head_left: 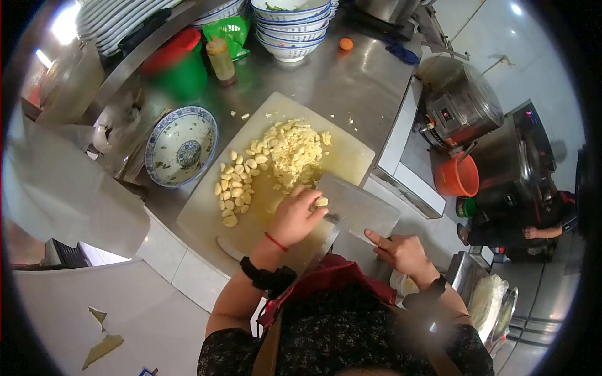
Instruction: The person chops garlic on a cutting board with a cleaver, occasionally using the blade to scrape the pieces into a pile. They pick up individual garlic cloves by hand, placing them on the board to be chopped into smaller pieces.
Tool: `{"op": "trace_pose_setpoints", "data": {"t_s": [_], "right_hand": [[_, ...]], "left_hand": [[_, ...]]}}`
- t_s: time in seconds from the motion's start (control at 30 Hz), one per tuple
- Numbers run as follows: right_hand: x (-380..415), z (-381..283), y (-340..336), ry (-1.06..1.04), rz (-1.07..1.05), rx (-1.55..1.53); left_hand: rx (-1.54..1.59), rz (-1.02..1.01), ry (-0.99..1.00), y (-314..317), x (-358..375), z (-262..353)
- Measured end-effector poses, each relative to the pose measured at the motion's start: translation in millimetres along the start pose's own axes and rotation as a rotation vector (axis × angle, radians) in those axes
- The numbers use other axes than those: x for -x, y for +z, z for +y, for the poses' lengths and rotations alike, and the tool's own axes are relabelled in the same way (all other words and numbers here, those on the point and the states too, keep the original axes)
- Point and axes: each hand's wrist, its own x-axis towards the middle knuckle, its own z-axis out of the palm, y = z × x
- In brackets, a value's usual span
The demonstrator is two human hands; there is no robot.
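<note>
One cleaver [370, 210] — right hand [403, 252] closed round handle [389, 238]; left hand [296, 216] pinching garlic piece [321, 202] beside blade [351, 197].

The counter [370, 81] (shiny metal) holds board [345, 150], bowls [291, 36], bottle [221, 61].

1. A hand could pass over the steel counter [370, 84] between the chopping board [351, 153] and the stacked bowls [291, 47] (small crumbs lie low there).
2. Left of the board, the patterned bowl [170, 135] narrows the way; a bottle [221, 61] stands beyond.
3. The broad cleaver blade [364, 203] obstructs the near right edge.
</note>
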Motion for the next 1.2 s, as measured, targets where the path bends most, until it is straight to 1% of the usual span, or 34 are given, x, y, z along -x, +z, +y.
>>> {"op": "trace_pose_setpoints", "data": {"t_s": [0.07,0.1,0.17,0.23,0.3,0.33,0.37,0.43,0.47,0.53,0.57,0.6,0.63,0.67,0.7,0.77,0.8,0.83,0.87,0.9,0.93,0.97,1.03,1.07,1.13,1.2], "right_hand": [[-2,-2,1,-0.072,0.015,-0.042],[-1,3,-6,-0.071,-0.008,-0.019],[-4,3,-5,-0.102,0.023,-0.050],[-1,4,-6,-0.089,0.014,-0.094],[1,12,-4,-0.077,0.006,-0.130],[1,18,0,-0.048,0.008,-0.174],[1,20,4,-0.021,0.006,-0.218],[-5,17,0,-0.015,-0.023,-0.197],[-8,15,-3,0.003,-0.042,-0.170],[-16,13,-7,-0.059,-0.056,-0.160],[-19,11,-8,-0.106,-0.057,-0.149],[-23,8,-3,-0.119,-0.069,-0.150],[-26,5,6,-0.148,0.012,-0.428],[-29,4,11,-0.172,0.093,-0.707],[-30,3,5,-0.178,0.084,-0.710],[-32,3,-11,0.353,-0.397,-1.517],[-36,5,-9,0.264,-0.375,-1.706],[-43,5,-11,0.264,-0.385,-1.705],[-53,2,-16,0.227,-0.367,-1.671],[-61,-2,-21,0.188,-0.347,-1.638],[-66,-6,-26,0.234,-0.328,-1.525],[-70,-11,-27,0.233,-0.331,-1.523],[-78,-17,-28,0.251,-0.344,-1.378],[-77,-17,-22,0.250,-0.351,-1.364],[-80,-20,-20,0.247,-0.381,-1.311],[-79,-24,-15,0.252,-0.408,-1.221]], "left_hand": [[-0.089,-0.062,0.034,4,2,3],[-0.061,-0.049,0.029,10,1,-2],[-0.161,0.073,-0.010,2,6,-18],[-0.156,0.069,-0.034,-20,19,-27],[0.053,-0.174,-0.350,-39,28,-28],[-0.078,-0.229,-0.241,-39,32,-39],[-0.079,-0.224,-0.255,-37,35,-42],[-0.110,-0.253,-0.136,-31,34,-42],[-0.110,-0.245,-0.150,-30,31,-41],[-0.301,-0.072,-0.098,-32,29,-34],[-0.298,-0.065,-0.116,-34,34,-33],[-0.240,0.037,-0.162,-36,38,-32],[-0.182,0.138,-0.206,-38,43,-31],[-0.181,0.145,-0.219,-42,49,-31],[-0.210,0.145,-0.250,-48,57,-31],[-0.237,0.146,-0.289,-49,70,-33],[-0.290,0.147,-0.250,-46,76,-35],[-0.342,0.149,-0.212,-44,80,-37],[-0.341,0.152,-0.220,-40,82,-37],[-0.350,0.176,-0.189,-34,79,-35],[-0.361,0.200,-0.155,-30,76,-33],[-0.360,0.203,-0.158,-27,72,-34],[-0.394,0.201,-0.070,-22,65,-38],[-0.393,0.206,-0.073,-22,66,-38],[-0.392,0.137,-0.075,-20,67,-39],[-0.373,0.177,-0.062,-18,70,-41]]}}
